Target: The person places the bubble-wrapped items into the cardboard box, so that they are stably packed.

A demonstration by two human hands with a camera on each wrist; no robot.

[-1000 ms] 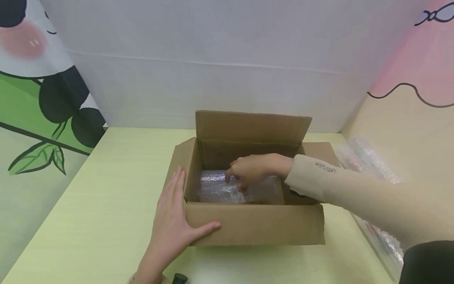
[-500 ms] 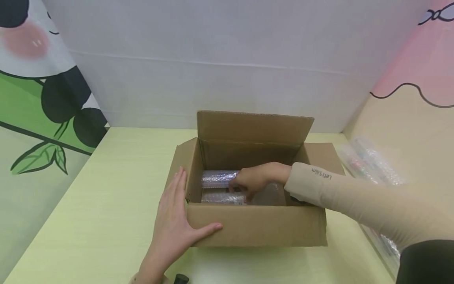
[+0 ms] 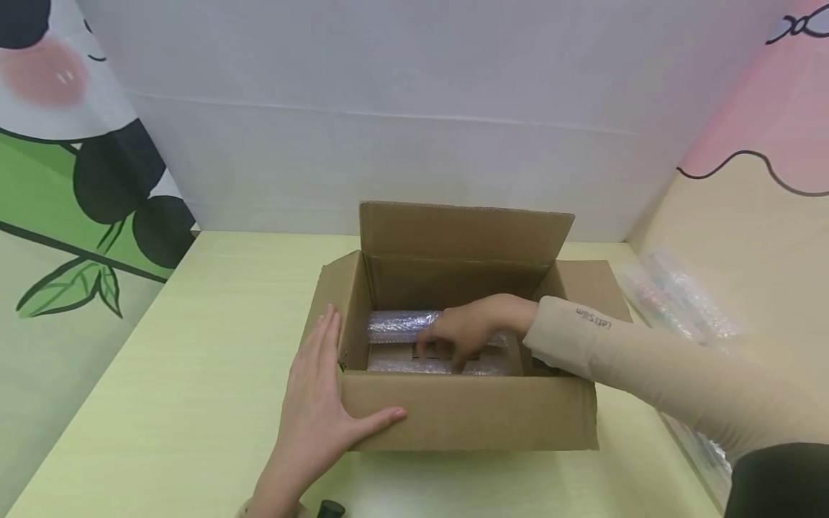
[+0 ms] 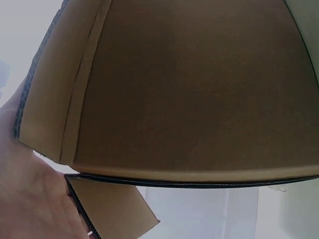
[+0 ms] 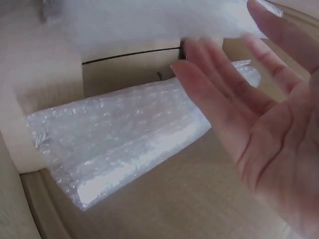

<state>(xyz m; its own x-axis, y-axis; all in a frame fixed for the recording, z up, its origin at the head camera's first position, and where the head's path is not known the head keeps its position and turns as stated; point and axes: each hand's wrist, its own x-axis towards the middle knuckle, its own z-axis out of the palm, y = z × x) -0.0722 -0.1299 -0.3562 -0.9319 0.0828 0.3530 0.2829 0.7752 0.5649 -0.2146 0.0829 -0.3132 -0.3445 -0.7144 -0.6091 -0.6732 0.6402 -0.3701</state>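
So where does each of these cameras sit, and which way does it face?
Head: on the person's head, looking forward and down at the open cardboard box; the left hand, right hand and right sleeve show.
Left wrist: on that wrist, close up on brown cardboard; part of the left hand shows at the left edge.
Right wrist: on that wrist, looking at bubble wrap; the right hand's palm and fingers show.
Shared: head and right wrist both show the right hand and bubble wrap.

Left hand touches a cardboard box, right hand reaches inside; bubble wrap lies along the tabletop's right edge.
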